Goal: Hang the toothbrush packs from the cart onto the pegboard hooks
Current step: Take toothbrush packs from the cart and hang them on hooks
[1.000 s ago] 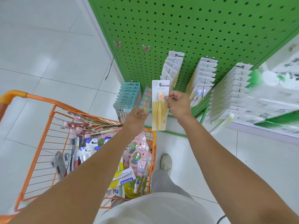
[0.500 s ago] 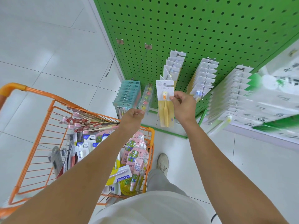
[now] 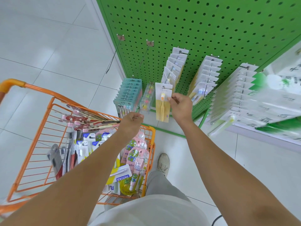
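My right hand (image 3: 180, 108) pinches the right edge of a yellow toothbrush pack (image 3: 162, 105). The pack hangs upright with its hole at the tip of a pegboard hook (image 3: 167, 79) that carries several like packs. My left hand (image 3: 132, 124) is curled below a row of clear packs (image 3: 147, 98), thumb and finger pinching a thin metal hook tip (image 3: 136, 117). The orange cart (image 3: 48, 105) under my left arm holds several toothbrush packs (image 3: 136, 150). The green pegboard (image 3: 203, 22) rises ahead.
Two bare hooks (image 3: 114, 54) stick out at the pegboard's left. Teal packs (image 3: 128, 95) and white pack rows (image 3: 206, 74) fill other hooks. A white shelf with boxed goods (image 3: 268, 101) stands at right. My shoe (image 3: 163, 163) is beside the cart on white floor tiles.
My right hand has carried the yellow pack up and toward the pegboard until its hole meets the hook tip. The left hand has stayed at the lower hook.
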